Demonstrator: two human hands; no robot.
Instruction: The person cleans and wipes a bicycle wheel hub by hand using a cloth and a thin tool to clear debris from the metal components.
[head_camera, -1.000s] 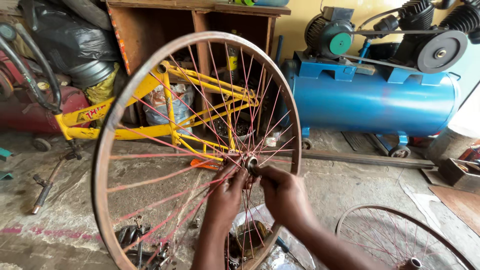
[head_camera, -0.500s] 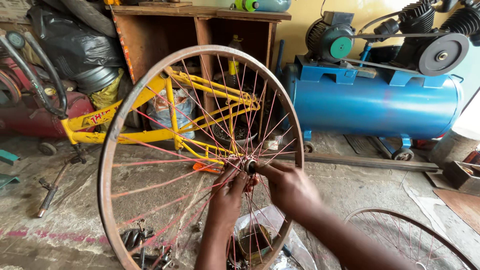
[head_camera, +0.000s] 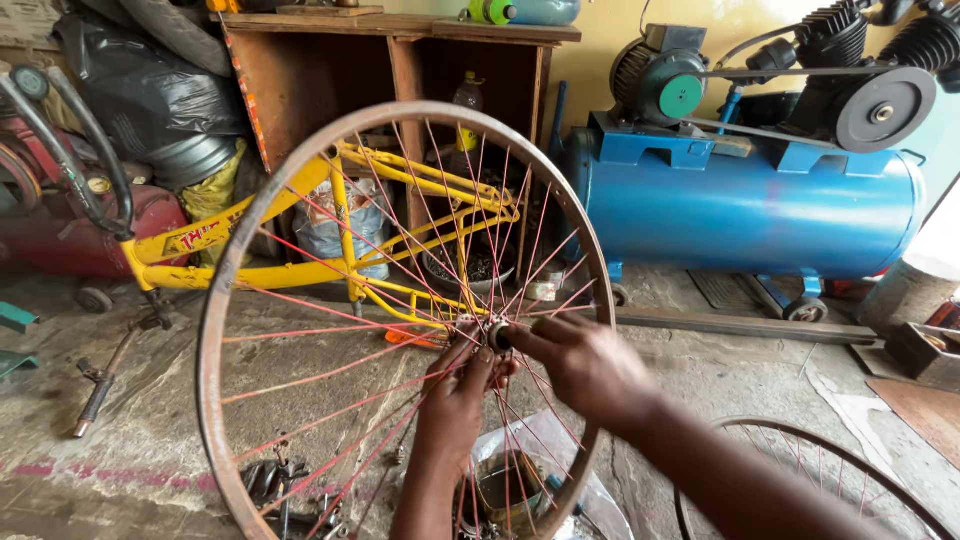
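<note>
at frame centre, my left hand (head_camera: 462, 392) and right hand (head_camera: 585, 362) have fingers clamped on the hub (head_camera: 497, 335) of the upright spoked wheel (head_camera: 215, 300).

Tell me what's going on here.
A person holds a spoked wheel upright on a workshop floor, both hands at its hub. The left hand reaches through the spokes below the hub; the right hand pinches the hub's end. A yellow bike frame lies behind, beside a blue compressor. Another wheel lies nearby.
</note>
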